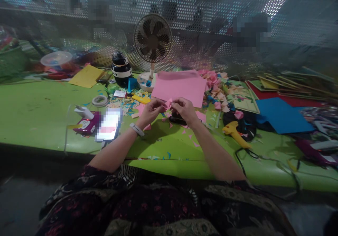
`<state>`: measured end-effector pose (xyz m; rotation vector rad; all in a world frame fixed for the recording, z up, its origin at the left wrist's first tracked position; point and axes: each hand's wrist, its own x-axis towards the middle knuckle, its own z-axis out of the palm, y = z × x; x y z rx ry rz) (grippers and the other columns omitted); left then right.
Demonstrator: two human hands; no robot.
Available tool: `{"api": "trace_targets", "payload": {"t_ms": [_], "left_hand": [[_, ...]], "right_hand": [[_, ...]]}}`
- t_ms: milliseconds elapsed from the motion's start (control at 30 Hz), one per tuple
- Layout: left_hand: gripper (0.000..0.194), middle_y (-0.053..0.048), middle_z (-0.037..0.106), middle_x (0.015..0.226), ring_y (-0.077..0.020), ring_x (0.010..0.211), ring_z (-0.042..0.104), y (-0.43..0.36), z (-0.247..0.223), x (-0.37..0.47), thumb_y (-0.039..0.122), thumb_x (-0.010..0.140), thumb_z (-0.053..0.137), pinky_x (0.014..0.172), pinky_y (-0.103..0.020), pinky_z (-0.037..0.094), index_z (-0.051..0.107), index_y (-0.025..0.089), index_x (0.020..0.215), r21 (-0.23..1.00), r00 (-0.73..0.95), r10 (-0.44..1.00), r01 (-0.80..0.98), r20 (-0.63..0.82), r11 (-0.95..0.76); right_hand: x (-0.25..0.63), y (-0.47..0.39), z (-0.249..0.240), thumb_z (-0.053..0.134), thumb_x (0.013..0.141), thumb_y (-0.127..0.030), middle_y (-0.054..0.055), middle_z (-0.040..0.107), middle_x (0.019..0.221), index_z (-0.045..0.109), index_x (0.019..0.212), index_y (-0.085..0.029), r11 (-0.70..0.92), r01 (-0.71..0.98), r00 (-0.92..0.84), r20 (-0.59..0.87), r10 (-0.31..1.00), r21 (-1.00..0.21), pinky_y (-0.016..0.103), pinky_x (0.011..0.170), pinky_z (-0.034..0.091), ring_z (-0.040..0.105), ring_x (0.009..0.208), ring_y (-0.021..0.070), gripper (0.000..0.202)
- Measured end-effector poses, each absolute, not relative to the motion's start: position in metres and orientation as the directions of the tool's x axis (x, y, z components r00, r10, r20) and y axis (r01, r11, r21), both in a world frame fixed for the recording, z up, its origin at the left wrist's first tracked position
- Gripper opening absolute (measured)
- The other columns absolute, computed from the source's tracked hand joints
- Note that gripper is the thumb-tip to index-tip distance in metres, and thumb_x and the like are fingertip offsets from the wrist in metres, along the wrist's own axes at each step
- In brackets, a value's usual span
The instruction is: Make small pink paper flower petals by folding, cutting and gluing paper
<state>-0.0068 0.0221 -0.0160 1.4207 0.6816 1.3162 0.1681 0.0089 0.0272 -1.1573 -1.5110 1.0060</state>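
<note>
Between my two hands is a small folded piece of pink paper point(169, 104). My left hand point(152, 112), with a white band on the wrist, pinches its left side with closed fingers. On the other side my right hand point(184, 110) is closed on the paper with thumb and forefinger. Black-handled scissors point(177, 120) appear to lie on the green table just under my right hand, partly covered by it. Behind the hands lies a large pink sheet point(179, 86). Pink offcuts point(190, 136) are scattered below and around them.
A yellow glue gun point(237, 133) with a cable and a blue sheet point(282, 115) lie right, near a pile of folded paper pieces point(218, 88). Left are a lit phone point(108, 125), a purple power strip point(87, 123) and tape point(99, 101). A fan point(153, 39) stands behind.
</note>
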Motion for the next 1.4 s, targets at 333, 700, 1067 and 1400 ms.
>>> {"api": "trace_targets", "payload": {"t_ms": [333,700,1067,1400], "left_hand": [[0.005,-0.001,0.068,0.08,-0.0099,0.074,0.064,0.022,-0.015,-0.007,0.016,0.079,0.067,0.073,-0.024,0.054,0.064,0.015,0.083,0.92,0.233,0.902,-0.239,0.364,-0.31],[0.007,-0.001,0.068,0.083,-0.01,0.076,0.064,0.021,-0.016,-0.007,0.019,0.081,0.067,0.075,-0.024,0.055,0.063,0.016,0.086,0.919,0.231,0.9,-0.236,0.368,-0.315],[0.033,-0.005,0.069,0.108,-0.011,0.083,0.066,0.024,-0.016,-0.01,0.032,0.08,0.076,0.077,-0.027,0.06,0.058,0.02,0.105,0.907,0.268,0.893,-0.323,0.361,-0.269],[0.038,-0.002,0.071,0.087,-0.0103,0.075,0.068,0.029,-0.017,-0.013,0.035,0.076,0.081,0.069,-0.022,0.058,0.061,0.018,0.103,0.92,0.239,0.912,-0.297,0.332,-0.257]], "right_hand": [[0.168,0.007,0.031,0.069,0.07,-0.039,-0.001,0.063,0.064,0.063,0.075,-0.019,0.193,0.168,-0.114,0.176,0.978,-0.967,0.025,0.057,0.048,0.058,0.057,0.0116,0.021],[0.171,0.013,0.022,0.067,0.07,-0.038,-0.002,0.061,0.066,0.06,0.078,-0.02,0.247,0.197,-0.119,0.227,0.967,-0.949,0.026,0.056,0.046,0.057,0.058,0.0128,0.021],[0.173,0.017,0.01,0.063,0.077,-0.026,0.004,0.063,0.1,0.056,0.12,-0.022,0.455,0.315,-0.18,0.419,0.89,-0.833,0.03,0.072,0.053,0.06,0.079,0.015,0.044],[0.171,0.015,0.009,0.058,0.082,-0.021,0.007,0.065,0.104,0.066,0.097,-0.021,0.559,0.502,-0.2,0.54,0.817,-0.66,0.033,0.074,0.054,0.063,0.089,0.02,0.017]]}}
